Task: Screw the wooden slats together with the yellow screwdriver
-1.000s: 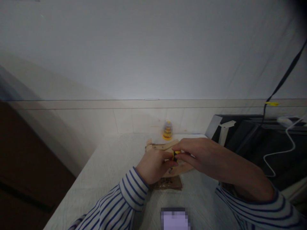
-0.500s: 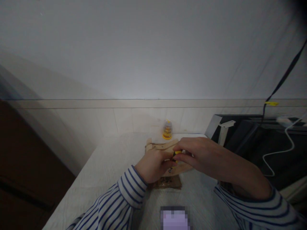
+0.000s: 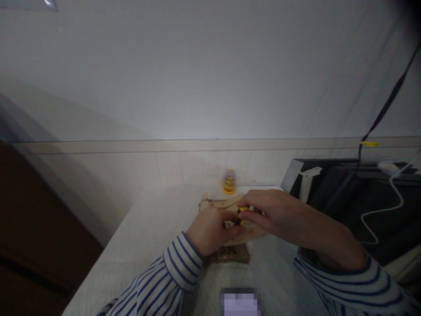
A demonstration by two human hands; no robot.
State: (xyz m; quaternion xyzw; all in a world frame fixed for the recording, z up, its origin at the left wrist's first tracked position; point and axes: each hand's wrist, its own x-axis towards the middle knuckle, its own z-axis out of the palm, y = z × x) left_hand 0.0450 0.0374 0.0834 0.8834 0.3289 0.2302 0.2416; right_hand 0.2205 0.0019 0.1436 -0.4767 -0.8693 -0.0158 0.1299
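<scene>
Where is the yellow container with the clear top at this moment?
In the head view, the container stands slightly right of centre, beyond the wooden piece, near the wall.

The frame (image 3: 231, 202) looks like pale bare wood, smooth and mostly matt. The small black and yellow handle (image 3: 242, 211) looks like plastic. The brown packet (image 3: 237, 254) has a glossy, film-like surface, and the yellow case (image 3: 229, 184) has a see-through plastic top. The table cover (image 3: 148, 228) is matt and creased, the striped sleeve (image 3: 179, 263) woven cloth, the cable (image 3: 400, 193) smooth plastic
</scene>
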